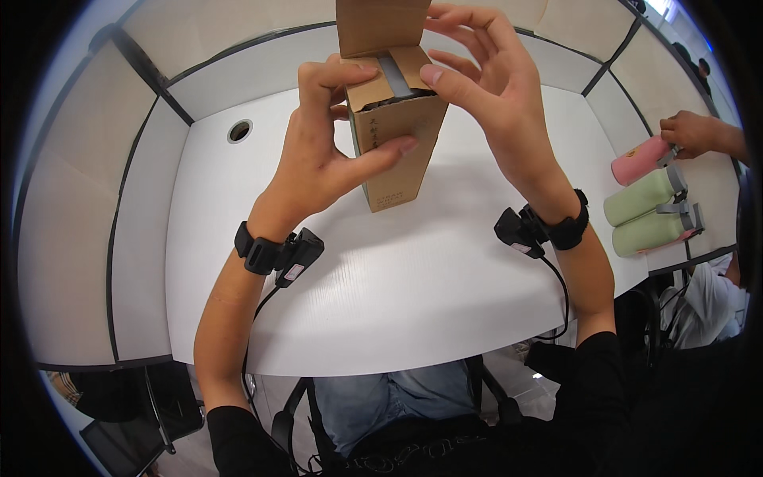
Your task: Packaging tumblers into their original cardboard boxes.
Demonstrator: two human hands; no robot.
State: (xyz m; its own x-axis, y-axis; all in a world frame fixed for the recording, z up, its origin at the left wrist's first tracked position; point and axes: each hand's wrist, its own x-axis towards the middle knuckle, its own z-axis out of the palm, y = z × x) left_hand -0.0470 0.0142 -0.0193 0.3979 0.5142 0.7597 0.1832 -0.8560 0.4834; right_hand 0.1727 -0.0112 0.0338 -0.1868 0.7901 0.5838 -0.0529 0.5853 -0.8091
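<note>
A tall brown cardboard box [396,161] with printed writing stands upright over the white desk, its top lid raised. My left hand [334,131] grips the box from the left, thumb across the front face and index finger on a top side flap. The thumb of my right hand [483,77] touches the right side flap; its other fingers are spread behind and beside the raised lid. Between the side flaps a grey strip [396,77] shows, with a narrow dark gap at the front edge. What the box holds is hidden.
At the right lie a pink bottle [641,160] and two green bottles [644,197], with another person's hand [691,136] at the pink one. Partition walls [143,191] surround the white desk [381,310]. A round cable hole [240,131] is at back left. Cables run from both wrist devices.
</note>
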